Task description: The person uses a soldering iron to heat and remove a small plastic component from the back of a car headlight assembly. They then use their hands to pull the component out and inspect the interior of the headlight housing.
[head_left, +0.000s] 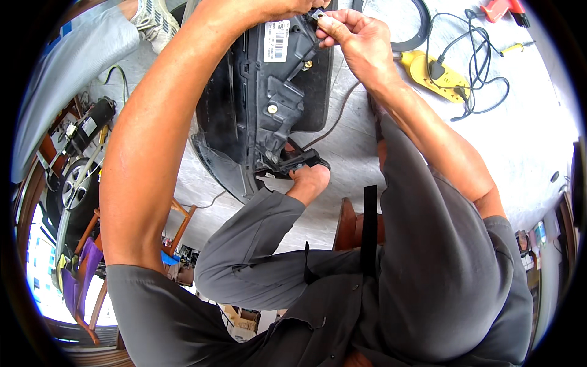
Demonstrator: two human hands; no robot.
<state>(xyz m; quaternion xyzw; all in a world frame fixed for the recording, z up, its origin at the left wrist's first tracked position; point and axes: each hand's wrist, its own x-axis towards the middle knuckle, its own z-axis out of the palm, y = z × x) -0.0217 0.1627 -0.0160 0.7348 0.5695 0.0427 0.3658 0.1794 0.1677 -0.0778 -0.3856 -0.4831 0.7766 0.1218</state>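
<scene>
A black car headlight housing (260, 92) lies on the floor before me with its back side up, bearing a white label (276, 41). At its far end my right hand (361, 46) is closed, thumb and fingers pinching a small dark tab with a hole (318, 14). My left hand (302, 5) reaches the same spot from the left. Its visible fingers are curled beside the tab, but the upper picture edge cuts the hand off, hiding what it grips. My bare foot (310, 181) rests against the near end of the housing, beside a black bracket (299, 162).
Right of the housing lie a yellow power strip (437, 76) with black cables, a black ring (422, 27), a red-and-black tool (506, 11) and a yellow-handled tool (516, 48). Another person's sneaker (156, 24) is at far left. A wheel (74, 183) and wooden chair (95, 293) stand left.
</scene>
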